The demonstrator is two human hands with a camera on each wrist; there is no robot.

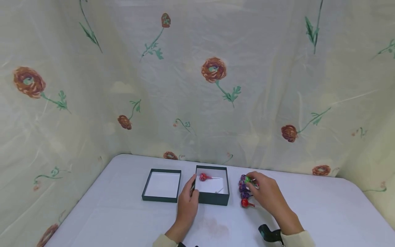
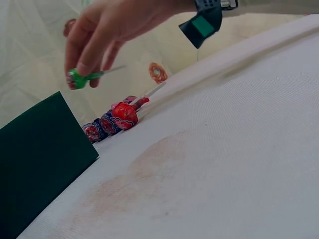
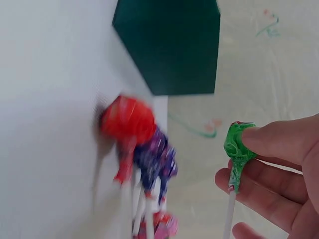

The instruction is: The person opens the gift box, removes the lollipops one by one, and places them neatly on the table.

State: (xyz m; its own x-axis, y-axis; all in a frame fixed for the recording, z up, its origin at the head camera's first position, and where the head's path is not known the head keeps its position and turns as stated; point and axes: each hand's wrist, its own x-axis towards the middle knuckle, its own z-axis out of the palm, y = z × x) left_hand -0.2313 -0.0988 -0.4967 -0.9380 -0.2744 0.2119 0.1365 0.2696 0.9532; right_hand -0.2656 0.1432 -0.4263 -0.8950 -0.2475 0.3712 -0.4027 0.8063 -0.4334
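Note:
My right hand [image 1: 266, 192] pinches a green-wrapped lollipop [image 3: 239, 144] between thumb and fingers, its white stick pointing down in the right wrist view. The candy is held above a row of lollipops on the table: a red one [image 3: 128, 119] nearest, then several purple-blue ones [image 3: 155, 154] and a pink one [image 3: 164, 225]. My left hand [image 1: 186, 206] grips the left side of a dark green box [image 1: 213, 198] near its front corner. Inside lie a red lollipop [image 1: 203, 177] and another white stick [image 1: 219, 190], its candy end hidden by the front wall.
Left of the box lies a matching green-edged lid [image 1: 162, 199], white inside facing up. A white cloth [image 1: 123, 219] with a faint brownish stain covers the table. Behind hangs a floral curtain [image 1: 247, 103]. A black wrist camera [image 1: 270, 234] sits at my right wrist.

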